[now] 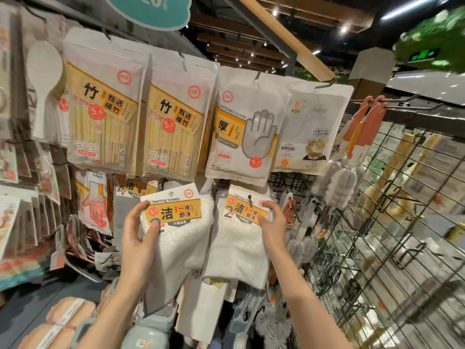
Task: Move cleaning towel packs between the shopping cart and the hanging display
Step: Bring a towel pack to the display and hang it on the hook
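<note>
A white cleaning towel pack [181, 238] with an orange header card is raised in front of the hanging display, tilted a little. My left hand [138, 238] grips its left edge, thumb on the card. A second cleaning towel pack [236, 245] hangs from a hook just to the right. My right hand [273, 224] pinches the right corner of its card. More towel packs [136, 188] hang partly hidden behind the first one. The shopping cart is not in sight.
Above hang two bamboo chopstick packs [105, 122], a disposable gloves pack [241, 132] and a white bag pack [312, 129]. A black wire grid panel [377, 248] with brushes [339, 182] stands at right. Household gloves [94, 200] hang at left; sponges [68, 313] lie below.
</note>
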